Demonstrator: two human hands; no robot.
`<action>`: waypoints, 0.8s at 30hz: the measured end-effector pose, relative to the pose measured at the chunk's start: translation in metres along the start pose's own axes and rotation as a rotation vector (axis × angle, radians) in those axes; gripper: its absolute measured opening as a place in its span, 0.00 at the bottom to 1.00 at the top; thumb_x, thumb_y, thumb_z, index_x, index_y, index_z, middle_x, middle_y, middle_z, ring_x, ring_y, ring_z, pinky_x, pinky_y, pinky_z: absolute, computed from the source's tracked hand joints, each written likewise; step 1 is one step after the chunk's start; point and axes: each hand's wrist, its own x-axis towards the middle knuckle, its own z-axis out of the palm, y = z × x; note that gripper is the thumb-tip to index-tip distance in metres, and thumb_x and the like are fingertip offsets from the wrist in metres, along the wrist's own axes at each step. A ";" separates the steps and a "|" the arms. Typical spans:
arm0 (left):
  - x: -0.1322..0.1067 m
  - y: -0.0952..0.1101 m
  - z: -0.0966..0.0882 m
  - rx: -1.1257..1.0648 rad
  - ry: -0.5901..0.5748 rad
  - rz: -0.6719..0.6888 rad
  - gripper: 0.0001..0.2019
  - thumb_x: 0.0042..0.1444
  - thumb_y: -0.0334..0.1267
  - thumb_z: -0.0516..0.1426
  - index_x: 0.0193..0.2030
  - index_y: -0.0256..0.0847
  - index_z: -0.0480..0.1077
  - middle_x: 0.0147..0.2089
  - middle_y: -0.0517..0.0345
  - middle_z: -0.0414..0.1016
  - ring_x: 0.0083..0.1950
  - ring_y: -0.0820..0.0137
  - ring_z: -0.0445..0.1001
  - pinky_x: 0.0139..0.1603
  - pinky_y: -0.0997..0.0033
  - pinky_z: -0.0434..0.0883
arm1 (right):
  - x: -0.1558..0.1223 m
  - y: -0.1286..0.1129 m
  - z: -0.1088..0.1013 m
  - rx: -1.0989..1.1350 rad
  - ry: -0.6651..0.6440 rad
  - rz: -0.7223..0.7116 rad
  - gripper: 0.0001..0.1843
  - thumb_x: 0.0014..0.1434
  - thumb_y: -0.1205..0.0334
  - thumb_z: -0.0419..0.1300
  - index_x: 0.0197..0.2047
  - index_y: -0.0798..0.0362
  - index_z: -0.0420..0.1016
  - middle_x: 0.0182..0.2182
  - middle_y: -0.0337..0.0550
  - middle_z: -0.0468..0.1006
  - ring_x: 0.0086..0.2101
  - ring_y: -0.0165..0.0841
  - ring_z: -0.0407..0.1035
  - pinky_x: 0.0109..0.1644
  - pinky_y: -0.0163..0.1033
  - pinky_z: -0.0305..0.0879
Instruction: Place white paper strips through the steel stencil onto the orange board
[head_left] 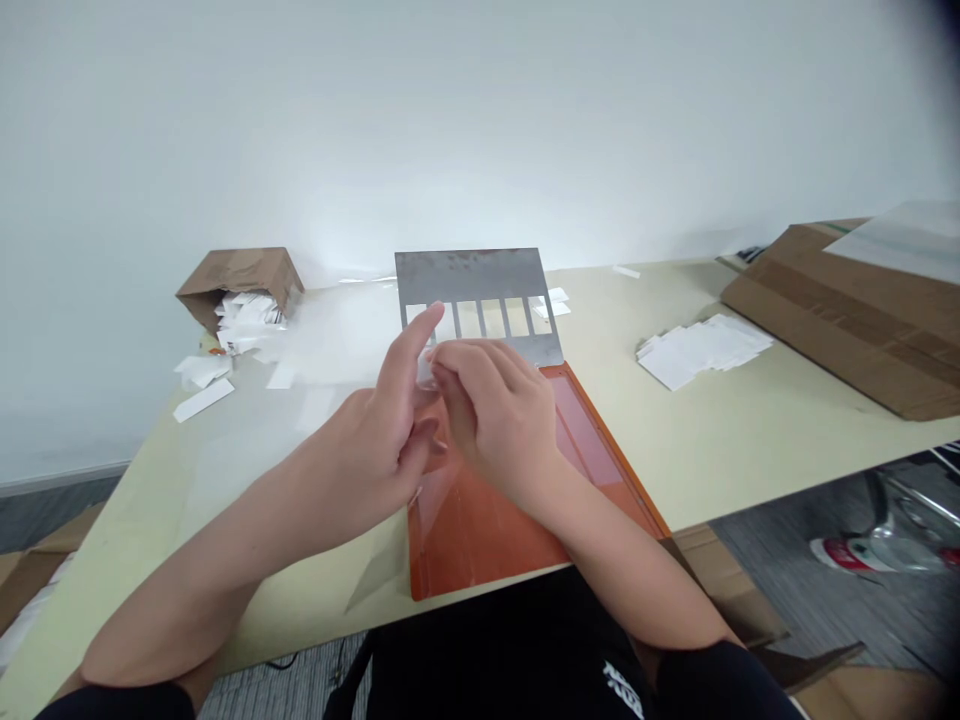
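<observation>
My two hands meet above an orange tray [487, 540] at the table's front edge. My left hand [375, 430] points its index finger up; the other fingers curl inward, and what they hold is hidden. My right hand [502, 410] is closed in a pinch, fingertips against the left hand. A small translucent piece [424, 372] shows at those fingertips; its kind is unclear. Just behind, a grey metal plate [472, 275] with a row of rectangular slots overlaps the tray's far end. Pale white to cream pieces show in the slots.
On the left, a cardboard box [255, 262] lies tipped with white slips [247, 318] spilling out. Translucent sheets [330, 335] lie beside it. White cards [701, 350] are fanned at right, near a large cardboard box [855, 310]. A bottle [870, 553] lies below the table's right side.
</observation>
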 end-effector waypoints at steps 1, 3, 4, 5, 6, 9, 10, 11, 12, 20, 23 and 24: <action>0.000 0.000 0.000 -0.009 -0.002 -0.009 0.41 0.63 0.26 0.49 0.75 0.52 0.31 0.40 0.61 0.78 0.33 0.72 0.78 0.34 0.73 0.74 | 0.001 0.001 -0.001 0.031 -0.017 0.023 0.12 0.67 0.71 0.50 0.36 0.51 0.70 0.32 0.39 0.82 0.33 0.28 0.74 0.36 0.34 0.66; -0.001 0.001 0.000 -0.026 -0.003 -0.015 0.40 0.63 0.27 0.49 0.75 0.52 0.31 0.41 0.61 0.78 0.32 0.72 0.77 0.35 0.73 0.75 | 0.003 0.002 -0.005 0.100 -0.052 0.031 0.10 0.69 0.68 0.50 0.37 0.51 0.71 0.34 0.40 0.83 0.34 0.29 0.75 0.38 0.36 0.67; -0.001 0.001 0.000 -0.024 0.003 -0.013 0.40 0.63 0.28 0.49 0.75 0.52 0.31 0.39 0.62 0.77 0.31 0.73 0.77 0.33 0.74 0.74 | 0.003 0.003 -0.007 0.125 -0.068 0.015 0.09 0.69 0.66 0.51 0.39 0.52 0.71 0.36 0.42 0.83 0.36 0.30 0.75 0.39 0.37 0.68; -0.001 0.001 0.000 -0.012 0.009 -0.012 0.40 0.63 0.29 0.49 0.75 0.52 0.30 0.36 0.64 0.75 0.30 0.73 0.76 0.31 0.75 0.73 | 0.003 0.003 -0.008 0.134 -0.080 -0.007 0.08 0.69 0.63 0.53 0.40 0.52 0.72 0.37 0.42 0.83 0.38 0.31 0.76 0.40 0.37 0.68; -0.001 0.001 0.000 0.007 0.015 -0.013 0.41 0.63 0.29 0.50 0.75 0.53 0.30 0.32 0.67 0.73 0.28 0.74 0.74 0.29 0.76 0.71 | 0.003 0.004 -0.009 0.127 -0.093 -0.028 0.07 0.69 0.61 0.54 0.40 0.51 0.72 0.39 0.42 0.84 0.39 0.31 0.76 0.41 0.37 0.68; 0.000 0.000 0.000 0.039 0.018 -0.036 0.42 0.62 0.28 0.50 0.75 0.54 0.30 0.25 0.71 0.66 0.24 0.74 0.70 0.23 0.78 0.67 | -0.001 0.003 -0.008 0.066 -0.113 -0.068 0.09 0.69 0.62 0.54 0.37 0.50 0.74 0.39 0.40 0.84 0.39 0.30 0.76 0.41 0.36 0.67; 0.000 0.000 0.000 0.030 0.014 -0.036 0.42 0.62 0.28 0.50 0.75 0.55 0.29 0.26 0.70 0.67 0.24 0.74 0.72 0.24 0.77 0.68 | -0.002 0.003 -0.007 0.046 -0.111 -0.074 0.11 0.69 0.64 0.53 0.36 0.50 0.74 0.39 0.39 0.84 0.39 0.29 0.76 0.41 0.36 0.66; 0.000 0.000 0.001 0.017 0.012 -0.029 0.42 0.61 0.27 0.50 0.75 0.55 0.29 0.28 0.69 0.69 0.26 0.73 0.74 0.25 0.77 0.70 | -0.003 0.002 -0.006 0.026 -0.110 -0.079 0.12 0.69 0.65 0.52 0.36 0.50 0.74 0.39 0.38 0.84 0.39 0.29 0.75 0.40 0.36 0.65; 0.000 0.000 0.001 0.006 0.009 -0.023 0.43 0.61 0.27 0.50 0.75 0.55 0.28 0.31 0.67 0.72 0.28 0.73 0.75 0.26 0.76 0.71 | -0.004 0.002 -0.004 0.001 -0.113 -0.081 0.12 0.69 0.66 0.52 0.36 0.50 0.75 0.39 0.38 0.84 0.39 0.29 0.75 0.39 0.36 0.64; 0.002 0.003 -0.002 0.025 -0.020 -0.019 0.48 0.57 0.23 0.49 0.74 0.56 0.22 0.35 0.66 0.75 0.28 0.73 0.77 0.28 0.75 0.73 | -0.005 -0.004 0.004 -0.130 -0.074 -0.064 0.12 0.65 0.71 0.50 0.33 0.49 0.71 0.33 0.35 0.82 0.33 0.28 0.71 0.33 0.36 0.58; 0.002 0.003 -0.002 0.021 -0.017 -0.004 0.48 0.56 0.23 0.48 0.74 0.55 0.21 0.33 0.68 0.73 0.28 0.73 0.76 0.30 0.75 0.73 | -0.004 -0.005 0.005 -0.154 -0.077 -0.062 0.12 0.65 0.71 0.50 0.33 0.50 0.70 0.31 0.35 0.81 0.32 0.28 0.70 0.33 0.36 0.57; 0.002 0.002 -0.002 0.017 -0.023 -0.007 0.48 0.56 0.23 0.48 0.74 0.54 0.21 0.32 0.68 0.73 0.28 0.73 0.77 0.31 0.74 0.73 | -0.004 -0.005 0.005 -0.159 -0.073 -0.064 0.12 0.65 0.72 0.50 0.33 0.50 0.69 0.30 0.36 0.81 0.31 0.28 0.70 0.32 0.36 0.56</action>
